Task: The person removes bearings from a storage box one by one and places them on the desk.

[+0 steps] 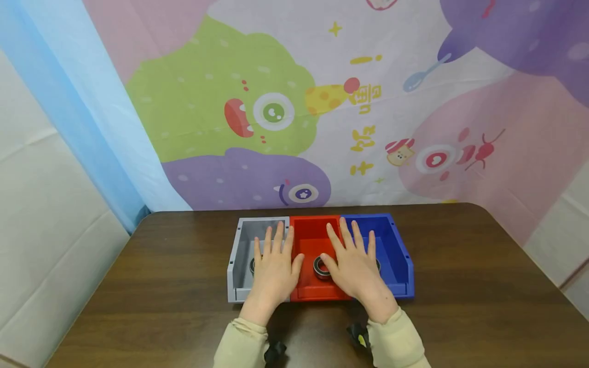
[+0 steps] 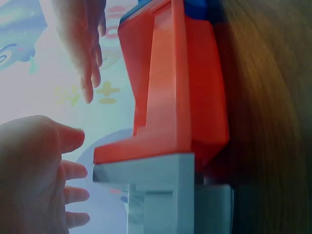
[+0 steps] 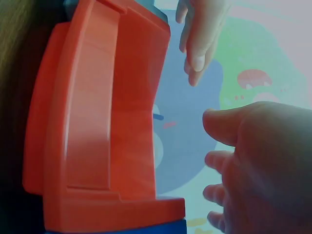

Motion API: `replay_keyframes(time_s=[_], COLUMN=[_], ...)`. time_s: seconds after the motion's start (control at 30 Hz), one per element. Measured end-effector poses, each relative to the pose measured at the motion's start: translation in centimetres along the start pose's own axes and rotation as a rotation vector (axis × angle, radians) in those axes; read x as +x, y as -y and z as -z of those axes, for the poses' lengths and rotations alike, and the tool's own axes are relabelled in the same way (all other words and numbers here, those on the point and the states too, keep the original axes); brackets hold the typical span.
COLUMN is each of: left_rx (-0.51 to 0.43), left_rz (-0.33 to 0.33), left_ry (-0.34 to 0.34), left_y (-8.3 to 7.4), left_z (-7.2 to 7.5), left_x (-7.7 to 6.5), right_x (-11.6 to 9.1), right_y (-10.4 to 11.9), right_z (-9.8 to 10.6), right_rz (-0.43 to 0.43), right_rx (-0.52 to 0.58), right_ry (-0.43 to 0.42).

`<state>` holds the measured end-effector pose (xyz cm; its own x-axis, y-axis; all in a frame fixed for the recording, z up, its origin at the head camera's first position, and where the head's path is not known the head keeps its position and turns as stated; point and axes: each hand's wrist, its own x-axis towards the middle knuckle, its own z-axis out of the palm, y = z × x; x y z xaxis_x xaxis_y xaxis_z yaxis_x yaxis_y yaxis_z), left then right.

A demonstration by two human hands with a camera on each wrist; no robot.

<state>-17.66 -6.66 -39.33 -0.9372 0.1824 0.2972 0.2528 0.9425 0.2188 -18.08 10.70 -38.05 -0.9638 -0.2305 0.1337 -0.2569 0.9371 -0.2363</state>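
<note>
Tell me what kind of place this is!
Probably an indoor work spot: there's a brown table, three coloured bins on it, a dark ring in the red one, and a cartoon-printed cloth behind. Home or workroom, I can't tell.

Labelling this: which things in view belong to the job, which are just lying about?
Likely the job: gray bin, blue bin, red bin, dark ring in red bin, part-hidden dark pieces in the other bins
Just surroundings: brown table, cartoon-print cloth
</note>
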Motion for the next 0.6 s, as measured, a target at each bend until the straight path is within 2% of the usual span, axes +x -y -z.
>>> replay_keyframes(time_s=[0.1,0.23,0.33,0.47,0.6], left_rx=[0.002,0.011,-0.018,-0.066,-0.101], left_rz=[0.019,0.034,0.035,0.038,0.055], left_ry=[-0.025,-0.095,-0.146,-0.175,-0.138], left_y=[0.6,1.6,2.5,3.5,4.3], left_z=[0.2,0.4,0.5,0.4,0.2], left_x=[0.1,0.3,0.3,0.1,-0.1], right_x=[0.2,0.5,0.6,0.5,0.5], right_y=[0.3,1.0,1.6,2.3,3.0], right_z=[-0.1,-0.4,-0.7,-1.5,-2.5], right_rz=[0.033,0.07,0.106,0.137,0.138], right_rx=[0.006,0.02,0.074,0.251,0.405], right_ry=[-0.044,-0.111,-0.141,-0.106,-0.041])
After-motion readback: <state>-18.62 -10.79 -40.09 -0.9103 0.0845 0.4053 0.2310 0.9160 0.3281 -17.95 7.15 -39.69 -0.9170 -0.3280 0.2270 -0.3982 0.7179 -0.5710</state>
